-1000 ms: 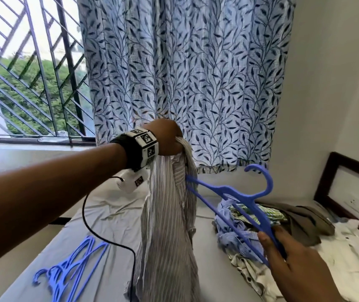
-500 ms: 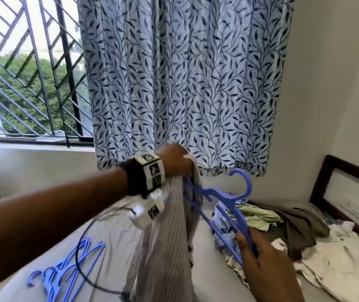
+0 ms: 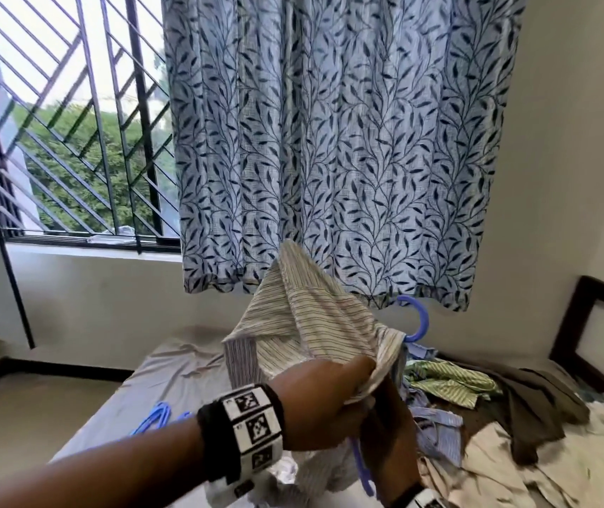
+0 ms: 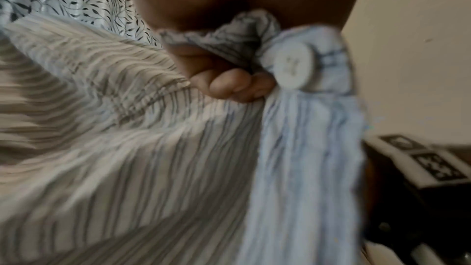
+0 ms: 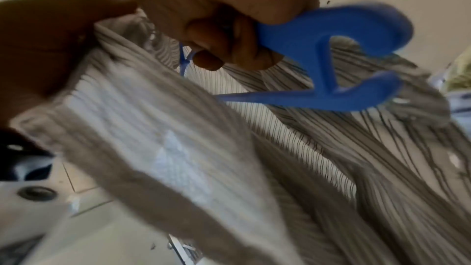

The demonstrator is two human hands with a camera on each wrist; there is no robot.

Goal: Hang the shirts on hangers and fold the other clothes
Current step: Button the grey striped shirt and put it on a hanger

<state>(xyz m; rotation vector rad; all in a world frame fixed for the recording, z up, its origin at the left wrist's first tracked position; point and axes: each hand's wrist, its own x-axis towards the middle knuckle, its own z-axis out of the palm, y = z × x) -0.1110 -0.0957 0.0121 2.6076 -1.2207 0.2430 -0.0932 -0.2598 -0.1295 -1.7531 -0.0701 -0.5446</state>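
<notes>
The shirt (image 3: 304,324) is thin, crinkled cotton with fine dark stripes on off-white, held up above the middle of the bed (image 3: 168,375), draped in a peak over 1 blue plastic hanger (image 3: 419,319) whose curved hook pokes out at its right side. The left hand (image 3: 324,401) reaches forward, forearm level, fingers curled tight and pinching a bunched fold of the shirt beside 1 round white button (image 4: 293,65). The right hand (image 5: 224,33) sits just below and behind it, fingers wrapped round the hanger's flat neck under the hook. A small bundle of spare hangers (image 3: 155,416), same blue plastic, lies near the bed's left edge; their count is unclear. A rumpled heap of clothes (image 3: 483,427), striped green, blue, olive and cream, covers the bed's right side up to the dark wooden headboard (image 3: 571,324). A leaf-print curtain (image 3: 329,141) hangs behind.
</notes>
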